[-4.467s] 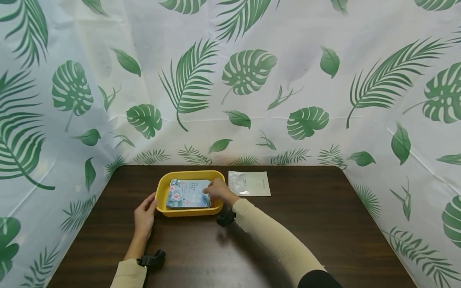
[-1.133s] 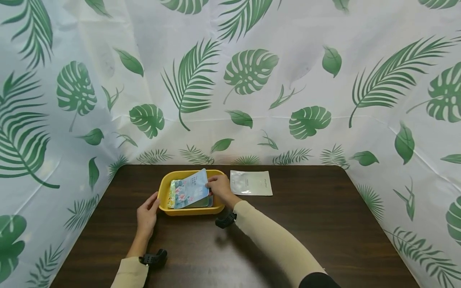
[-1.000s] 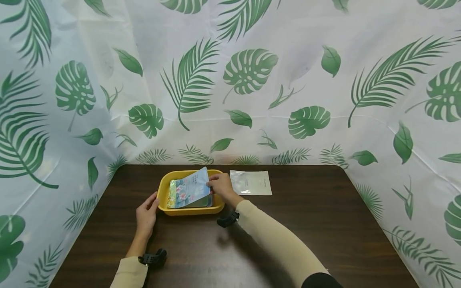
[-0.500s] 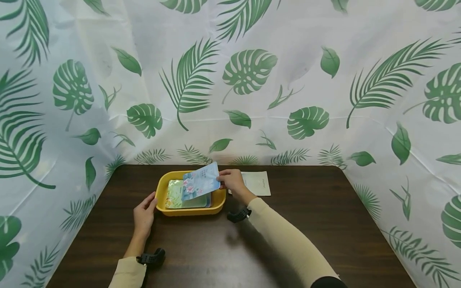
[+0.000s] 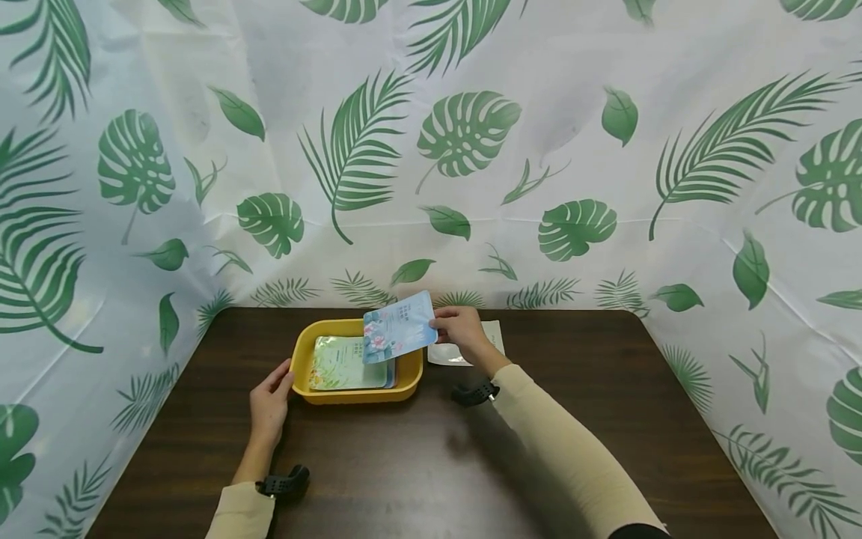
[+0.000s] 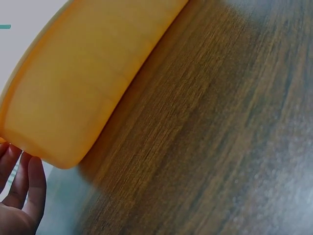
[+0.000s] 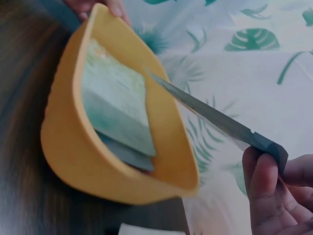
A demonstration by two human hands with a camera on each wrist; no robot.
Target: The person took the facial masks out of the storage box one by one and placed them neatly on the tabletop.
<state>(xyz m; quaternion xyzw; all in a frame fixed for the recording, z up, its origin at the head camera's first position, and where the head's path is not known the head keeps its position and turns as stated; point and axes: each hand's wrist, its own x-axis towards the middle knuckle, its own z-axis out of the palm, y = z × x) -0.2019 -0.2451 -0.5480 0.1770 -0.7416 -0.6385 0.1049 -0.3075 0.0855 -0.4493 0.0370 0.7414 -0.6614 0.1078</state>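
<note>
My right hand (image 5: 463,329) pinches a blue floral sheet mask packet (image 5: 399,329) by its right edge, raised above the right end of a yellow basket (image 5: 346,399). In the right wrist view this packet (image 7: 215,115) appears nearly edge-on, with thumb and fingers on its near end. Inside the basket lies a green sheet mask packet (image 5: 343,363), with a bluish packet (image 7: 126,154) partly hidden beneath it. My left hand (image 5: 268,404) holds the basket's left end by the rim. The left wrist view shows its fingertips (image 6: 35,169) against the basket's outer wall.
A pale cream packet (image 5: 493,337) lies on the table right of the basket, partly covered by my right hand. The dark wooden table (image 5: 377,464) meets a leaf-printed white curtain (image 5: 498,254) behind. Black cameras are strapped on both wrists.
My right hand has lifted the blue packet off the stack in the basket and carried it right and upward, uncovering the green packet. My left hand stays at the basket.
</note>
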